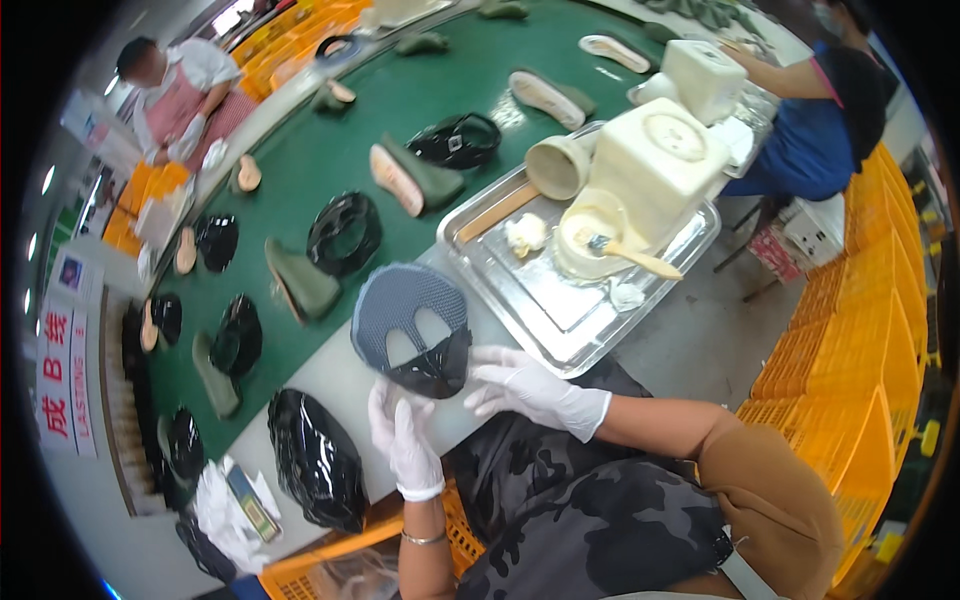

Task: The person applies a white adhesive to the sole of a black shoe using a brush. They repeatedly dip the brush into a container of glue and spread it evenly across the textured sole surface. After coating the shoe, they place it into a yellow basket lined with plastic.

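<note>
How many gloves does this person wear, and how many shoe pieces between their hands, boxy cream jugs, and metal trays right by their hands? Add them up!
White gloves, left hand and right hand: 2
Grey-and-black shoe piece: 1
Boxy cream jugs: 2
Metal tray: 1
Total: 6

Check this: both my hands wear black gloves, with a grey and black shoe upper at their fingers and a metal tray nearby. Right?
Not quite: the head view shows white gloves, not black, on your left hand and right hand. The shoe upper and metal tray are as stated.
</note>
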The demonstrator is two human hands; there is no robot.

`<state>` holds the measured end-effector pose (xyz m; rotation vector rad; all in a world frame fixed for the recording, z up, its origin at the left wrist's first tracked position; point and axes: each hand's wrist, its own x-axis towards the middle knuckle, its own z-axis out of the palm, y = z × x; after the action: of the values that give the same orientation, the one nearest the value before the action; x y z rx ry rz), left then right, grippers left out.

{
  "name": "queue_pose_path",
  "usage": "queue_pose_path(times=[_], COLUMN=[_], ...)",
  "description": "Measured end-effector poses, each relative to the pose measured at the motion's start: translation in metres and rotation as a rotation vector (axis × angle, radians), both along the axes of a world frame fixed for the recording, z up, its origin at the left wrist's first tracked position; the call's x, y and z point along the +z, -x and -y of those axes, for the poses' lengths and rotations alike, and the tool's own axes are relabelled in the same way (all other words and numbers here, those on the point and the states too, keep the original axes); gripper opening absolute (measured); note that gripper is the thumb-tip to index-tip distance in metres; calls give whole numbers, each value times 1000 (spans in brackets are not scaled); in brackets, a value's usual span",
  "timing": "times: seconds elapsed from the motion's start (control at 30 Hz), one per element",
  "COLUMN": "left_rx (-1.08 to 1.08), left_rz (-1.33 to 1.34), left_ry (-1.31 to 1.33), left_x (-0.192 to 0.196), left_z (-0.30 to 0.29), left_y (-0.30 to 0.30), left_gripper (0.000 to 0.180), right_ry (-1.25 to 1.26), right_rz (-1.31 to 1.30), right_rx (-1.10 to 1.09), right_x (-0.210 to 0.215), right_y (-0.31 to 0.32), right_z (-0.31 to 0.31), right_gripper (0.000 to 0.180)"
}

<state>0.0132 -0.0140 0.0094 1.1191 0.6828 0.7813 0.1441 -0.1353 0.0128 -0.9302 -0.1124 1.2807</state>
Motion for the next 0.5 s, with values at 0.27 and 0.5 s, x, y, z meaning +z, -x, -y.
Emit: queue_pose_path(times=[0.27,0.5], left_rx=[-76,-98], left_rz=[-124,-179], left_ry=[-149,-332], left_x=[-15,-24], left_z=[-4,-31], left_y=[-4,-37], left_gripper=[29,22], right_ry=[-180,-198], right_rz=[-465,-71], right_rx=[-132,-126], right_x=[-11,39], right_y=[-11,-36], right_z=[-8,10], right_gripper=[11,18])
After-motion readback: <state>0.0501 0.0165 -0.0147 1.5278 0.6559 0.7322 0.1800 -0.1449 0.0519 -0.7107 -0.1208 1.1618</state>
